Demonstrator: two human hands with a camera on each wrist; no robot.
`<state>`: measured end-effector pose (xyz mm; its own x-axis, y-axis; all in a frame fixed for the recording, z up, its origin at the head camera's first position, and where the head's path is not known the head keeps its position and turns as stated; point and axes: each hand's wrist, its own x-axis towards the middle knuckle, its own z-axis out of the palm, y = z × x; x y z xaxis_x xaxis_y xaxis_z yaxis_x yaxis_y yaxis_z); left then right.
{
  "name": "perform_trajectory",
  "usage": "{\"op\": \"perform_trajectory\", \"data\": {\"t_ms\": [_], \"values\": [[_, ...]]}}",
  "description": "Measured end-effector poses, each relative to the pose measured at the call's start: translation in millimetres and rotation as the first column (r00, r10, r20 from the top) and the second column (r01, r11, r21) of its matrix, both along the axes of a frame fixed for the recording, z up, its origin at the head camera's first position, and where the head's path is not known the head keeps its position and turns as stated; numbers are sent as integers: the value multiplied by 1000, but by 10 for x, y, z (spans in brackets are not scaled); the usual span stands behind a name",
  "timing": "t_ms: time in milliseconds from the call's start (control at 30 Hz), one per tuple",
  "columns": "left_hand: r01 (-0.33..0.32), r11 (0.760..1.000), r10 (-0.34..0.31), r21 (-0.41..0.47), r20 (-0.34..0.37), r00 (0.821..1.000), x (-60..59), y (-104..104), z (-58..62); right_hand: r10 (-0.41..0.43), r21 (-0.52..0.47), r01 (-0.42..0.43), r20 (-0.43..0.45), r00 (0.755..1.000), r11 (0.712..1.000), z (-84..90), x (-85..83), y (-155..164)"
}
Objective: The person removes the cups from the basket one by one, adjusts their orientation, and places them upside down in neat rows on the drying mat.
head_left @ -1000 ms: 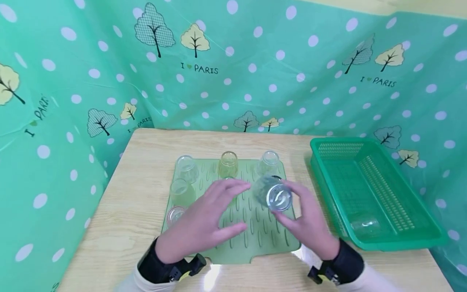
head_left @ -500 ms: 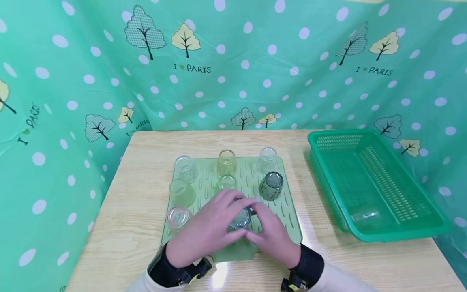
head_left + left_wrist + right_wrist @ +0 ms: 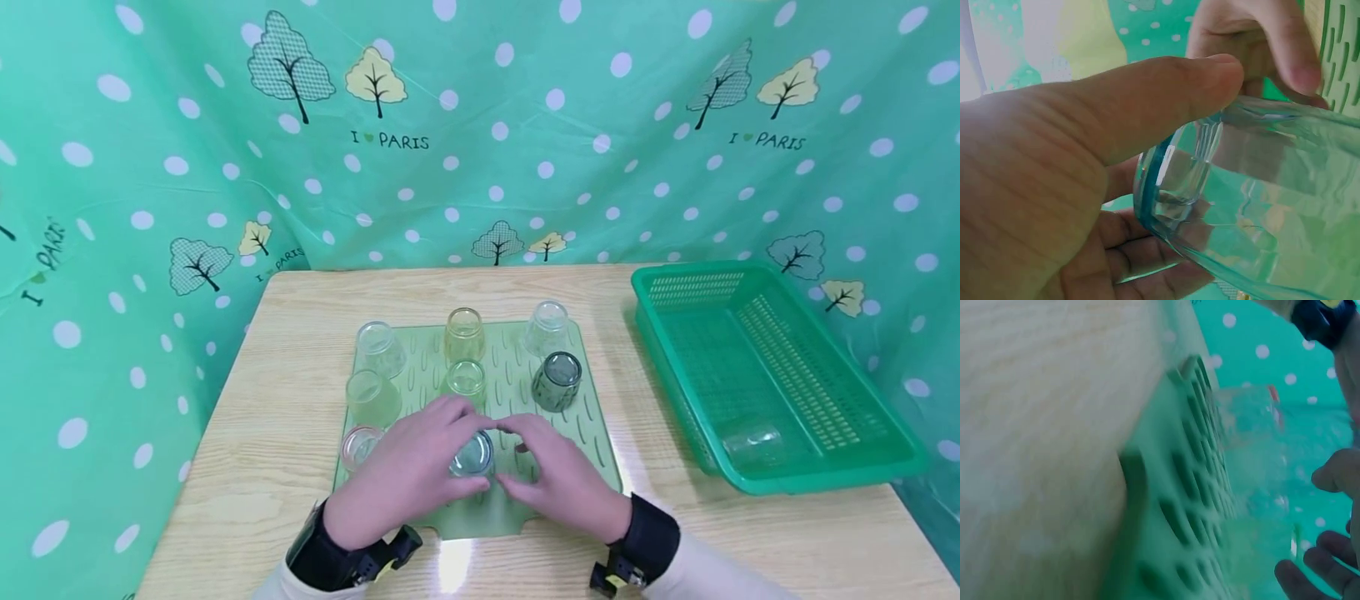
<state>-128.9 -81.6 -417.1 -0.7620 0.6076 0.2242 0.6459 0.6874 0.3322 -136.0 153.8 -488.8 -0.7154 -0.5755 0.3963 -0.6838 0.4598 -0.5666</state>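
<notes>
Head view: 1 inverted clear glass (image 3: 472,454) is clasped between curled fingers of the left hand (image 3: 401,475) and the right hand (image 3: 558,479), upright on the drying mat (image 3: 525,367).

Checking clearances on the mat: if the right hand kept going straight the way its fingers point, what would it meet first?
The right hand points up-left, so it would first meet the clear glass that the left hand grips; whether it already touches is unclear.

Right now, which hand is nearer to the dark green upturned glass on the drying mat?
Right. The right hand lies just in front of the dark green upturned glass; the left hand sits farther off, front-left, gripping a clear glass.
</notes>
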Motion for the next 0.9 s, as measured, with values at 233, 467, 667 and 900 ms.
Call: {"op": "perform_trajectory", "data": {"t_ms": [233, 467, 667, 900], "values": [[-10, 998, 13, -65, 53, 999, -37, 17, -75, 13, 58, 5, -309, 951, 998, 613, -311, 449], [-19, 998, 28, -63, 140, 990, -40, 39, -157, -190, 171, 245, -286, 939, 954, 1170, -719, 1031], [-3, 998, 13, -61, 165, 986, -31, 69, -202, -414, 551, 360, -30, 910, 752, 1311, -1020, 1682], [-10, 999, 17, -44, 157, 987, -24, 109, -246, -494, 814, 89, 257, 831, 574, 1195, -1084, 2348]]}}
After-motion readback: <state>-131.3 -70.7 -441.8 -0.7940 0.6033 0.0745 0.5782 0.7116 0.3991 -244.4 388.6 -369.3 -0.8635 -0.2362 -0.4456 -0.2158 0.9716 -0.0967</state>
